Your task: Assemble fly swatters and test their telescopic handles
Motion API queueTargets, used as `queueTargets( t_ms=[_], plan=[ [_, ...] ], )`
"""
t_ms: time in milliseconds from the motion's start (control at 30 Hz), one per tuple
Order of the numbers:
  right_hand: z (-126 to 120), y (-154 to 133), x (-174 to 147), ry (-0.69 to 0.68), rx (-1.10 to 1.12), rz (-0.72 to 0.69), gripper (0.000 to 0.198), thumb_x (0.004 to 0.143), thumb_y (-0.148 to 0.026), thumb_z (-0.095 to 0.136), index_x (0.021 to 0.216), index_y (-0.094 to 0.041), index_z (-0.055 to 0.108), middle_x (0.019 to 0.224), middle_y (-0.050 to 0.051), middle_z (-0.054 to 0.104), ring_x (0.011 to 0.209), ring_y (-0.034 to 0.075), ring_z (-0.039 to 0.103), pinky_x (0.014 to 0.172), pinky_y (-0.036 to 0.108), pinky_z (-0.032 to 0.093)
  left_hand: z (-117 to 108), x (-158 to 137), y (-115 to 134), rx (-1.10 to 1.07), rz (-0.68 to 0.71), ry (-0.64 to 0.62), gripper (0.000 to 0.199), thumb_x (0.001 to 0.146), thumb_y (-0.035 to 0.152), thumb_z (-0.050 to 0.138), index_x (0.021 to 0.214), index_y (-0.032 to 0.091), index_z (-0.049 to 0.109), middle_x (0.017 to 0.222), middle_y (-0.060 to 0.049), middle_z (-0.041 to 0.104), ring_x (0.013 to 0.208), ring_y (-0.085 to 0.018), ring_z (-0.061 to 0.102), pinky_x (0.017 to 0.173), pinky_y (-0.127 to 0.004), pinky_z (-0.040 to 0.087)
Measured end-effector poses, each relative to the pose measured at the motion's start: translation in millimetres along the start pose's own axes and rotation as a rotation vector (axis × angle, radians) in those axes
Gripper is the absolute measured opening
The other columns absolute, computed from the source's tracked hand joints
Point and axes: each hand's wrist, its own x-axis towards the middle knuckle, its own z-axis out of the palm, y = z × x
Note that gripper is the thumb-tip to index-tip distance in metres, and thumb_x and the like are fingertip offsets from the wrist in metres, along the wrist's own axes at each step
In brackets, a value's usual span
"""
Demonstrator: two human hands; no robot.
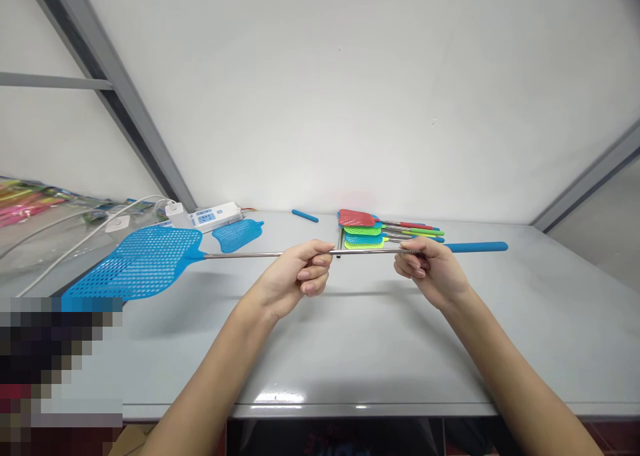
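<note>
A blue fly swatter (143, 259) with a long metal rod is held level above the grey table, its mesh head to the left and its blue handle (477, 247) to the right. My left hand (299, 274) is closed around the middle of the rod, thumb along the top. Close to the handle, my right hand (433, 266) pinches the same rod. Behind my hands lies a stack of fly swatters (357, 218) in red, green, blue and yellow. A loose blue swatter head (237, 235) and a separate blue handle (305, 215) rest farther back.
A white power strip (217, 214) with a plugged-in charger (177, 215) stands at the back left, its white cable trailing left. Plastic-bagged colourful items (30, 203) lie at the far left. Grey metal posts (125, 96) flank the table (360, 349); a white wall rises behind it.
</note>
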Motion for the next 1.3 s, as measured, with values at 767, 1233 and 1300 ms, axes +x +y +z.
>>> queueTargets(
  t_ms=[767,1233,1300],
  plan=[
    [10.5,27.5,6.0,-0.035,0.183,0.145,0.036,0.073,-0.028,0.043,0.039,-0.015,0.042,0.040,-0.005,0.018,0.037,0.006,0.021,0.042,0.024,0.022,-3.1,20.6,-19.0,0.192,0.258,0.214,0.035,0.073,0.040,0.041,0.049,0.017,0.028,0.037,0.008,0.022,0.032,-0.004,0.027,0.038,-0.019,0.025],
    [27.8,56.0,-1.4,-0.297,0.259,0.294,0.038,0.077,-0.040,0.037,0.049,-0.015,0.044,0.041,-0.006,0.022,0.036,0.005,0.024,0.043,0.023,0.020,1.4,38.9,-64.8,0.453,0.633,0.373,0.039,0.074,0.041,0.043,0.045,0.016,0.033,0.036,0.007,0.028,0.035,-0.005,0.028,0.038,-0.020,0.023],
    [28.6,59.4,-2.5,-0.307,0.239,0.295,0.037,0.076,-0.041,0.038,0.050,-0.014,0.045,0.040,-0.006,0.023,0.036,0.005,0.024,0.042,0.022,0.019,4.4,38.6,-69.8,0.485,0.599,0.303,0.037,0.074,0.040,0.044,0.046,0.016,0.040,0.037,0.006,0.032,0.036,-0.005,0.029,0.039,-0.020,0.024]
  ],
)
